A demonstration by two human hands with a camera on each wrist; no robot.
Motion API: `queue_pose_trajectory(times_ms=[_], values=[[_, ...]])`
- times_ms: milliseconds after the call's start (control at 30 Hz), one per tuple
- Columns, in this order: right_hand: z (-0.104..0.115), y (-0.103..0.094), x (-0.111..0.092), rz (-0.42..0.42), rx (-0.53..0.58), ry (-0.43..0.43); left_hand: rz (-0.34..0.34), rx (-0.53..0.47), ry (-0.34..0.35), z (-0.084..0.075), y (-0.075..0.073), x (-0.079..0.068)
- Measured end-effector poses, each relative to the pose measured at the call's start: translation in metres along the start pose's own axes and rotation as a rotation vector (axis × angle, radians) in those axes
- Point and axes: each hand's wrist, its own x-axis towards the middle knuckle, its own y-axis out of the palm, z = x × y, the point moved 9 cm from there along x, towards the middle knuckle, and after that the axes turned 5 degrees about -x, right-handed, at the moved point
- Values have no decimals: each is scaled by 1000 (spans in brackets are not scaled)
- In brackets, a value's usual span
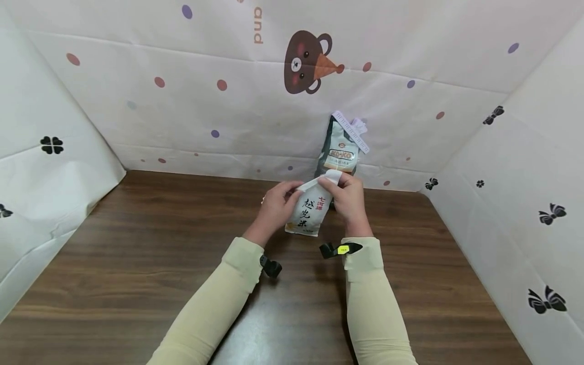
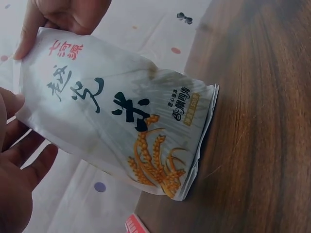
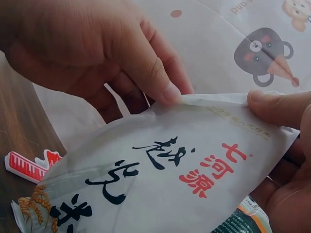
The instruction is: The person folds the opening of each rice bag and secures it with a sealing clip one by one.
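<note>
A white rice bag [image 1: 307, 209] with black and red characters hangs tilted between my hands, its lower end close to the tabletop. My left hand [image 1: 274, 205] pinches one corner of its top edge between thumb and fingers. The other corner is pinched by my right hand [image 1: 349, 197], thumb on the printed face in the right wrist view. The top edge looks folded over. Golden rice ears [image 2: 155, 160] are printed near the bag's bottom in the left wrist view.
Behind the rice bag, a dark green pouch [image 1: 339, 152] leans on the patterned backdrop, a pale lilac clip [image 1: 350, 132] across its top. A red and white clip [image 3: 26, 166] lies on the brown wooden table [image 1: 159, 253]. White sheets [image 1: 502, 203] stand at the sides.
</note>
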Motion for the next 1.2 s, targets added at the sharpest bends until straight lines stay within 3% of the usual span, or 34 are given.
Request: queue_pose_trajectory(times_ms=[200,800,1200], values=[[2,-1,1,-10,-13,-42,41,16,-11,1,-2,-1],[-1,1,0,23,-20,3,-62,59,-8,17,-31,4],[-2,-1,-1,36,-30,9,-51,79,-155,33,-38,6]])
